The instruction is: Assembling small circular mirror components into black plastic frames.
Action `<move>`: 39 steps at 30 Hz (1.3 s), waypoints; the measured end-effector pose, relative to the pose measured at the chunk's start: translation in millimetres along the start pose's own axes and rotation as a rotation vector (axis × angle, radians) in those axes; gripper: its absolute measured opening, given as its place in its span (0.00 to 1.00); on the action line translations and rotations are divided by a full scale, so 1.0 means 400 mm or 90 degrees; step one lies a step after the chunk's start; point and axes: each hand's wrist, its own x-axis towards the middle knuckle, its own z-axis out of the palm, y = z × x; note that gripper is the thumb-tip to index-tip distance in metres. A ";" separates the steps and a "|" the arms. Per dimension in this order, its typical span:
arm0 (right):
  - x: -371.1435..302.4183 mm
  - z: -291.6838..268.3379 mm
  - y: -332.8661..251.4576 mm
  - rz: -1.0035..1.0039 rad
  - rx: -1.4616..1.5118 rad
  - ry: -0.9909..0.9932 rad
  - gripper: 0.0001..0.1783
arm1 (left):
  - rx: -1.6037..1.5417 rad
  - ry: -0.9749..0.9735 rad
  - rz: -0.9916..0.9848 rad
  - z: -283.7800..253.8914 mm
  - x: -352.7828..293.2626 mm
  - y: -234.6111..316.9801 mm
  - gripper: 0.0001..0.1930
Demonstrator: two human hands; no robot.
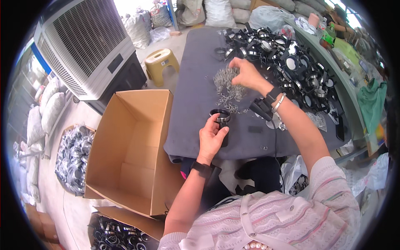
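Observation:
My left hand point(211, 141) grips a black ring-shaped part point(221, 115) with a shiny metal band, near the front edge of the grey cloth-covered table point(193, 98). The ring faces upward, and a dark stem shows below it. Farther off, my right hand point(247, 76) hovers at a heap of small silvery metal clips point(224, 79); its thumb and forefinger are apart, and nothing shows between them. Loose clips trail from the heap toward the ring part. By my right wrist lies a black device with a cable point(261, 109).
Many black ring parts point(291, 63) are piled at the table's far right. An open cardboard box point(129, 146) stands left of the table, with a carton of black parts point(114, 233) below it. Beyond are an air cooler point(89, 41) and a yellow stool point(161, 66).

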 end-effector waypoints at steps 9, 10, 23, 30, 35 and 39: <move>-0.034 -0.010 -0.041 0.009 -0.019 -0.008 0.26 | -0.026 0.010 -0.018 0.009 -0.013 0.001 0.25; -0.037 -0.011 -0.036 0.011 -0.015 0.017 0.26 | -0.026 0.015 -0.016 0.010 -0.010 0.001 0.25; 0.072 -0.077 -0.107 -0.135 -0.058 0.043 0.26 | 0.011 -0.006 -0.008 0.007 -0.003 0.005 0.24; 0.020 0.100 0.016 0.009 -0.036 -0.125 0.25 | 0.003 -0.009 -0.005 0.011 0.006 -0.007 0.24; 0.092 -0.053 -0.138 -0.010 0.032 -0.082 0.25 | -0.011 0.006 -0.009 -0.002 -0.009 -0.003 0.24; 0.111 -0.102 -0.159 -0.035 0.029 -0.020 0.26 | 0.025 -0.005 -0.010 0.006 -0.002 0.000 0.24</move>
